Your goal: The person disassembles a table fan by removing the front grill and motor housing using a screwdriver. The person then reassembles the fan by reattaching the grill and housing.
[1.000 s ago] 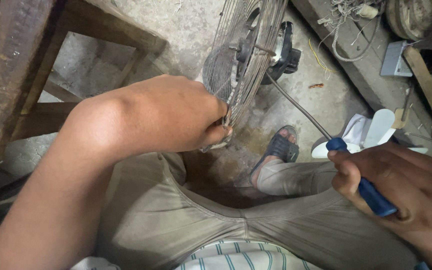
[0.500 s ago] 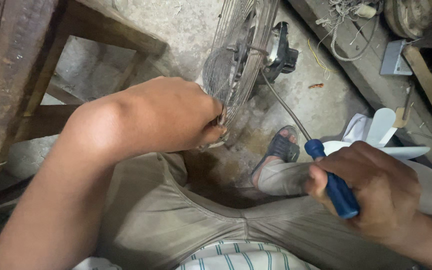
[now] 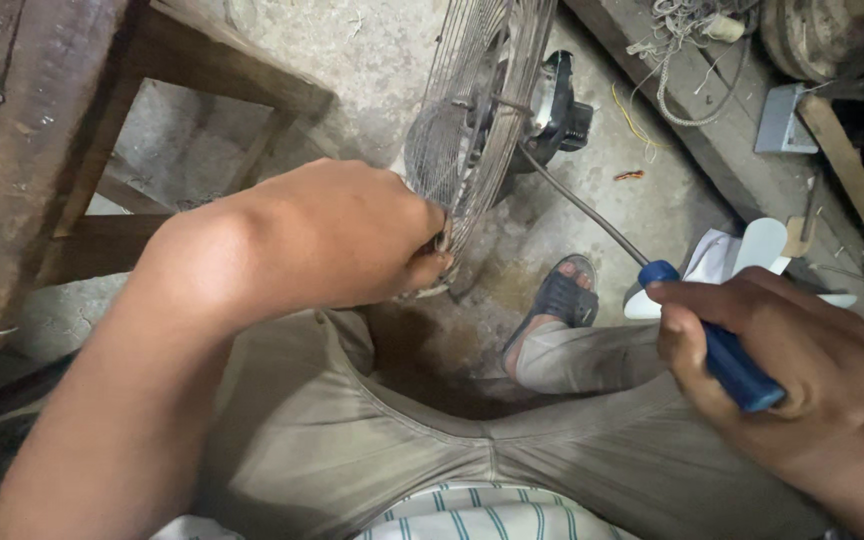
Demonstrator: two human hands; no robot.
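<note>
A wire fan guard (image 3: pixel 482 110) stands on edge on the concrete floor, with the dark fan motor (image 3: pixel 557 105) behind it. My left hand (image 3: pixel 352 235) grips the guard's lower rim. My right hand (image 3: pixel 772 370) is closed around the blue handle of a long screwdriver (image 3: pixel 717 350). Its thin metal shaft (image 3: pixel 577 205) runs up and left, and the tip reaches the guard's hub near the motor. My knees in khaki trousers fill the bottom of the view.
A dark wooden stool or bench (image 3: pixel 72 130) stands at the left. White fan blades (image 3: pixel 752 255) lie on the floor behind my right hand. My sandalled foot (image 3: pixel 557 300) rests below the guard. A wooden plank (image 3: pixel 692 110) with tangled wire and a grey box (image 3: pixel 782 120) lies at the upper right.
My right hand has slid left and a little up with the screwdriver, bringing its tip toward the guard's hub. My left hand stays on the rim.
</note>
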